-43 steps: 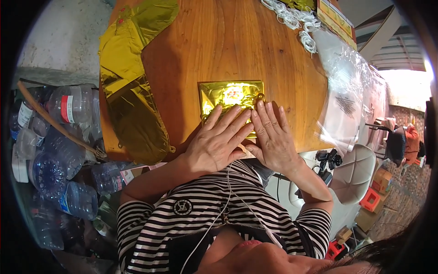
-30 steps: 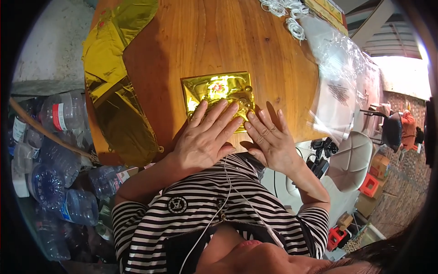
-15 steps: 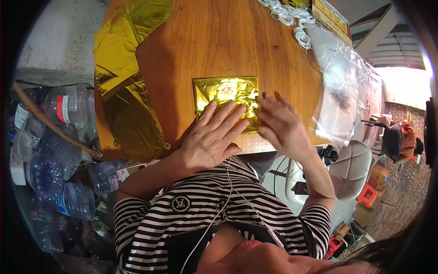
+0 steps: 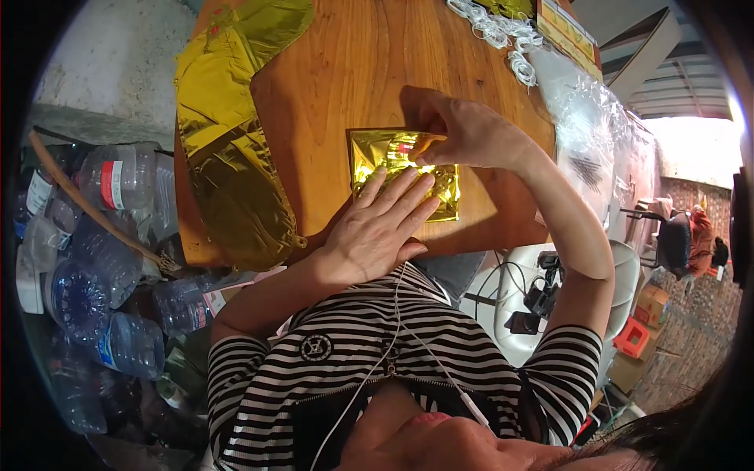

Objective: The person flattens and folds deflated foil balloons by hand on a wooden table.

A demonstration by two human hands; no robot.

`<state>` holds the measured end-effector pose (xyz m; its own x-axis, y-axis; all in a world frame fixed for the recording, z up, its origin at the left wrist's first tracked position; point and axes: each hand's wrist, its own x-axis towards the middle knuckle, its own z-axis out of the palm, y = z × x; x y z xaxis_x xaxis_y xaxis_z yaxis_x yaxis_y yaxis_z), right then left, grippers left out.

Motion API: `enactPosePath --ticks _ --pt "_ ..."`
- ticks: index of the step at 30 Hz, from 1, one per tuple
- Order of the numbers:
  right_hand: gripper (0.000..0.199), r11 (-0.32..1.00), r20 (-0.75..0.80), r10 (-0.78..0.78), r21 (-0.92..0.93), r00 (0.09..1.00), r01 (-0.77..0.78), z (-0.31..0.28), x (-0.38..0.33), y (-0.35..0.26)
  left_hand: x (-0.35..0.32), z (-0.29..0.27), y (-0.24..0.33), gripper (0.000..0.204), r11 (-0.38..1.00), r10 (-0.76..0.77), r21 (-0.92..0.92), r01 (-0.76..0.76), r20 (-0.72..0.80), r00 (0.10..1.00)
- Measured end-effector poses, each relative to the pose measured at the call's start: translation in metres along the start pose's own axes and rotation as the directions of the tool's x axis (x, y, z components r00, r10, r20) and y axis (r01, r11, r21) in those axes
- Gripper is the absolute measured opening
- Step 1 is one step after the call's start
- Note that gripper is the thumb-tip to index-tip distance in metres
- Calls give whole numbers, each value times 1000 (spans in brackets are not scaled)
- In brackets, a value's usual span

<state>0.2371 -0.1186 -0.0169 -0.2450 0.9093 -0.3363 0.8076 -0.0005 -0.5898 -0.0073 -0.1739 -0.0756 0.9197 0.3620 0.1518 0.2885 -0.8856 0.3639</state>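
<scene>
A folded square of shiny gold foil [image 4: 446, 192] lies near the front edge of the wooden table. My left hand [image 4: 381, 216] rests flat on its near part, fingers stretched out and slightly spread. Over the far side of the square, my right hand [image 4: 463, 135] is bent down with thumb and fingers drawn together at the foil. Whatever is between those fingertips is too small to make out. To the left, a long flat gold foil balloon [image 4: 228, 133], deflated, stretches along the table edge.
White string bundles [image 4: 503, 31] and clear plastic bags [image 4: 581, 125] lie at the table's right side, beside a yellow box [image 4: 569, 31]. Empty plastic bottles [image 4: 118, 180] crowd the left. A white chair [image 4: 518, 302] stands at the right, below the wooden table [image 4: 353, 71].
My right hand has moved from the square's right edge to its far side, its fingers drawing together. My left hand has stayed flat on the foil. The whole view has shifted slightly.
</scene>
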Motion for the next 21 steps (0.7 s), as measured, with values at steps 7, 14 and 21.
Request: enactPosePath --ticks 7,14,21 --pt "45 984 270 117 102 956 -149 -13 -11 -9 -1 2 -1 75 1000 -15 -6 15 31 999" --pt "54 781 75 152 602 985 -166 30 -52 24 -1 -2 0 74 1000 6 -12 -6 42 999" --pt "65 752 19 184 641 983 -153 31 -57 14 -1 -8 0 64 999 33 -18 -33 3 999"
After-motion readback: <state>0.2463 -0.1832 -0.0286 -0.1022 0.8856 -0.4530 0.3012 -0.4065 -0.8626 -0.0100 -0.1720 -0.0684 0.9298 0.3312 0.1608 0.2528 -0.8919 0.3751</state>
